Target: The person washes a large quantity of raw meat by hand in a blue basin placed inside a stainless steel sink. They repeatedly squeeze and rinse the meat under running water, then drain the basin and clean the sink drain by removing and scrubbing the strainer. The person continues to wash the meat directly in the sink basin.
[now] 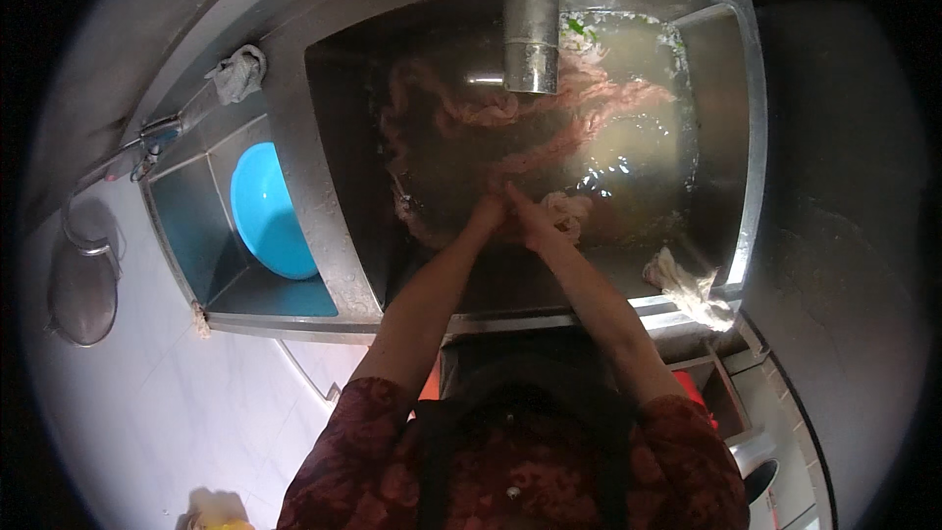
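Observation:
Both of my hands reach into murky water in a large stainless steel sink (pixel 338 235). My left hand (pixel 494 210) is close beside my right hand (pixel 531 219), near the sink's front wall. The fingers are blurred and partly under the water, so what they grip cannot be told. A long, pinkish, soft strip (pixel 559 140), perhaps meat or intestine, runs from my fingertips to the upper right. More pink folds (pixel 486 112) lie farther back. A pale crumpled piece (pixel 567 212) is just right of my right hand. Green leafy bits (pixel 578 28) float at the back.
A metal faucet pipe (pixel 531 37) hangs over the sink. At left, a smaller basin holds a blue plastic bowl (pixel 268 213); a grey cloth (pixel 240 75) lies on its back edge. A wet whitish cloth (pixel 692 291) drapes over the front right rim.

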Demonstrator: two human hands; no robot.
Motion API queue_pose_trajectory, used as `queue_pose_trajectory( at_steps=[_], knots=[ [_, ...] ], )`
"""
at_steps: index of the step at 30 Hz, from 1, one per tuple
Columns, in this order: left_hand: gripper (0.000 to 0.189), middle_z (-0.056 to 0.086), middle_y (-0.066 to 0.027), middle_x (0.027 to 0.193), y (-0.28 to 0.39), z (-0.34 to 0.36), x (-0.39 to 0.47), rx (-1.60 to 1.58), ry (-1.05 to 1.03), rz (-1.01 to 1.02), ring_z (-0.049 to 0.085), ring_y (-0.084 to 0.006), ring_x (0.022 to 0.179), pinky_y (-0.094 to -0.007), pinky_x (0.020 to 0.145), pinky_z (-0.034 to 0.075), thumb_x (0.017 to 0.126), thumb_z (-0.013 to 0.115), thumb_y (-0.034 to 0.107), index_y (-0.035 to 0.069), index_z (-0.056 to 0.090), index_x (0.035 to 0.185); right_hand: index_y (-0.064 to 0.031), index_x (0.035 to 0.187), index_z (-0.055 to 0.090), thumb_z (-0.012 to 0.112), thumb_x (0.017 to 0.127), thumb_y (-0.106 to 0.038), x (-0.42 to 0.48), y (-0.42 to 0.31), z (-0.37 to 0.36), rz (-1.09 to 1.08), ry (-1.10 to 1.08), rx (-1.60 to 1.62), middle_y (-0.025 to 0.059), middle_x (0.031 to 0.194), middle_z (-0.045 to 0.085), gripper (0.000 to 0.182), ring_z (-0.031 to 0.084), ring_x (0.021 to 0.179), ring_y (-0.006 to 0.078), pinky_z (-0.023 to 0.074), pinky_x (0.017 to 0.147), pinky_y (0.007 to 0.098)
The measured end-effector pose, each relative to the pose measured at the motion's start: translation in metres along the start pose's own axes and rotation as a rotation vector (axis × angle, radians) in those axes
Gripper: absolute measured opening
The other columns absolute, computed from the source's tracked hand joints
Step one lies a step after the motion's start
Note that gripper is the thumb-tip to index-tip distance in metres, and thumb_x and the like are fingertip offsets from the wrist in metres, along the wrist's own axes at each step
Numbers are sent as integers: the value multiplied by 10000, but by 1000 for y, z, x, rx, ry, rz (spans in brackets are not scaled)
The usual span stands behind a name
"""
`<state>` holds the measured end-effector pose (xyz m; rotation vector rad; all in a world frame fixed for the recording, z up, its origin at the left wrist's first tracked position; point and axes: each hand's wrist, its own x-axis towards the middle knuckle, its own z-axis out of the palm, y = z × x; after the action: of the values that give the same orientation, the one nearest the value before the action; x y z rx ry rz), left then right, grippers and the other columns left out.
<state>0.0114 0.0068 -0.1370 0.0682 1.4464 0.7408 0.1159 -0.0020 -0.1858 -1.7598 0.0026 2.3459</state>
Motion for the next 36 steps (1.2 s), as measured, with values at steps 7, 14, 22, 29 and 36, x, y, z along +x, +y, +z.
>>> queue_pose_trajectory(
  at_steps=[7,14,22,29,36],
  knots=[
    [350,566,-98,737,9,-51,-53,339,33,133,514,-147,656,-301,533,390,890,488,336,11,600,954,-24,866,557,536,873,-327,-43,-19,80,326,-399,342,119,783,561,304,568,774,304,470,773,448],
    [382,520,-26,695,76,-57,-193,379,204,88,420,-73,573,-227,491,308,893,504,363,11,639,953,-47,705,497,546,820,-237,-37,-51,94,48,-344,417,135,615,484,228,505,555,280,478,628,491],
    [277,370,36,545,112,-80,-336,-154,174,91,304,-62,442,-231,420,213,896,489,217,-26,583,802,-56,601,443,490,768,-130,35,-134,14,-89,-364,522,136,559,455,189,458,469,261,467,585,472],
    [363,456,-41,551,110,-127,-414,-192,433,335,381,-97,377,-219,328,277,901,483,269,-83,539,833,-45,616,461,491,746,-107,40,-190,-28,-173,-178,433,137,639,495,147,509,606,280,423,538,451],
    [340,495,-22,653,137,-74,-335,210,208,419,406,-75,456,-203,392,287,916,479,276,-33,538,1044,-119,922,585,557,807,-564,-48,-163,-11,-162,-128,-256,30,792,581,460,545,660,169,491,545,367]
  ],
)
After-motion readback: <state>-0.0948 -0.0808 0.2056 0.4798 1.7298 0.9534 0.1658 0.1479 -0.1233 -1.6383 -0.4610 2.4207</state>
